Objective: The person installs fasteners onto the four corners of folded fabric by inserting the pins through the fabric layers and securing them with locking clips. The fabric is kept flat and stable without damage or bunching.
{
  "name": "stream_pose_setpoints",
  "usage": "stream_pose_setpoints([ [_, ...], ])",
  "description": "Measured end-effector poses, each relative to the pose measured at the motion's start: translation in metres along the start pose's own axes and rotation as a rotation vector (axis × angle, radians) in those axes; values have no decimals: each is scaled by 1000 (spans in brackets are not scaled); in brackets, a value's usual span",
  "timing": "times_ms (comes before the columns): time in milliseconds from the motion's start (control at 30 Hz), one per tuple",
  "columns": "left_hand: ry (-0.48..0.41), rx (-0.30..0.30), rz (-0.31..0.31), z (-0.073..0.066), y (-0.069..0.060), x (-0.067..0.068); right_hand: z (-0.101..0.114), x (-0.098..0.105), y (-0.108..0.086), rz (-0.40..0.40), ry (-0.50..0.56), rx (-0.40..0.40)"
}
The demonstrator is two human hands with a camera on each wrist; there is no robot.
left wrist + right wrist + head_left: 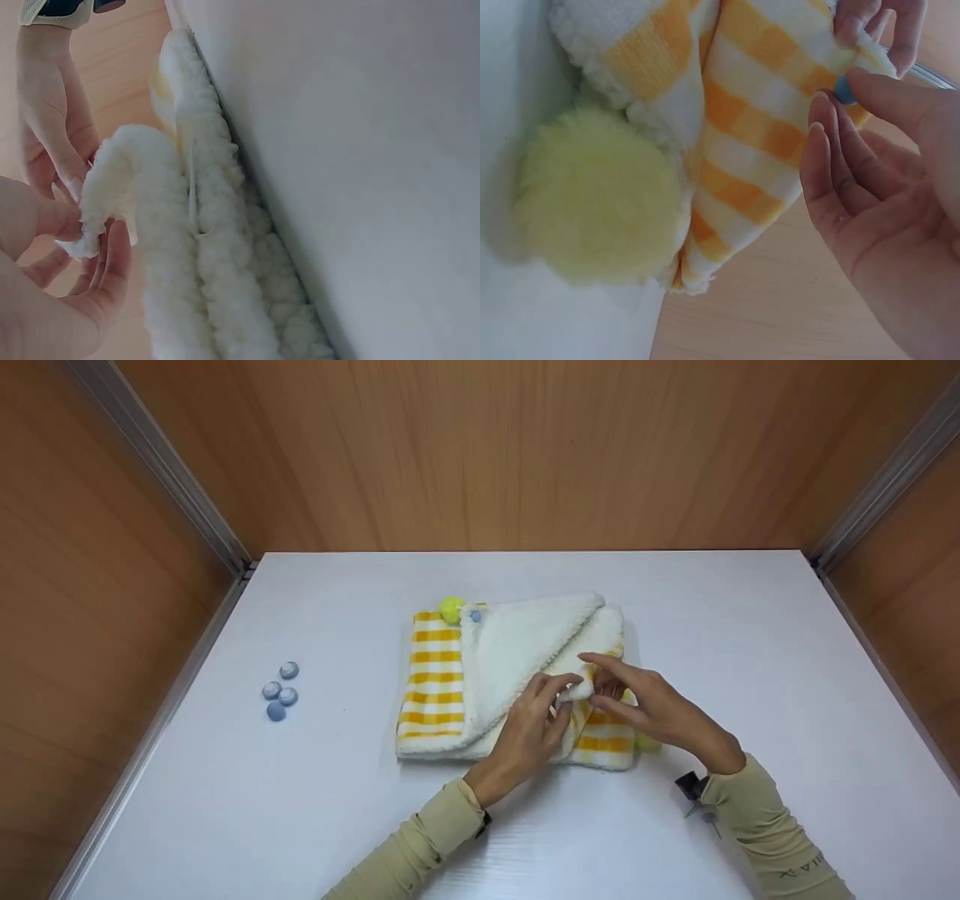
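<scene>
A folded blanket [431, 690], yellow-and-white checked outside and white fleece inside, lies mid-table. My left hand [525, 724] pinches a raised flap of its fleece edge [94, 217] between thumb and fingers. Close beside it, my right hand [660, 709] holds a small blue round piece [844, 91] between thumb and fingertips, against the checked side of that flap. Whether the piece is fixed to the cloth, I cannot tell. Another blue round piece [476, 616] sits on the fleece at the upper left corner, next to a yellow pompom [451, 610].
Several round blue and whitish pieces [288, 696] lie in a cluster on the white table [225, 795] at the left. A second yellow pompom [600, 195] hangs at the blanket's right corner. Wooden panels [525, 457] enclose the table's back and sides.
</scene>
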State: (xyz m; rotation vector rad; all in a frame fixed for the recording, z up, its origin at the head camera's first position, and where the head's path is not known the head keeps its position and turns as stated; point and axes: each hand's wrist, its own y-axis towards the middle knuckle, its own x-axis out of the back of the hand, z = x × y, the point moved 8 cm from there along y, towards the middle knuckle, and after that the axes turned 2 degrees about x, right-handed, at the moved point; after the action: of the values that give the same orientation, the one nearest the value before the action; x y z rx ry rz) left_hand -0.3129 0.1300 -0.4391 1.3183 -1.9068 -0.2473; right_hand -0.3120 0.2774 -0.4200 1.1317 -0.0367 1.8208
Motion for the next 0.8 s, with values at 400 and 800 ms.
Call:
stream_pose_setpoints([
  [400, 11, -57, 24, -7, -1, -2, -2, -4, -1, -21, -47, 15],
  [800, 10, -54, 20, -7, -2, -1, -2, -5, 0, -38, -50, 26],
])
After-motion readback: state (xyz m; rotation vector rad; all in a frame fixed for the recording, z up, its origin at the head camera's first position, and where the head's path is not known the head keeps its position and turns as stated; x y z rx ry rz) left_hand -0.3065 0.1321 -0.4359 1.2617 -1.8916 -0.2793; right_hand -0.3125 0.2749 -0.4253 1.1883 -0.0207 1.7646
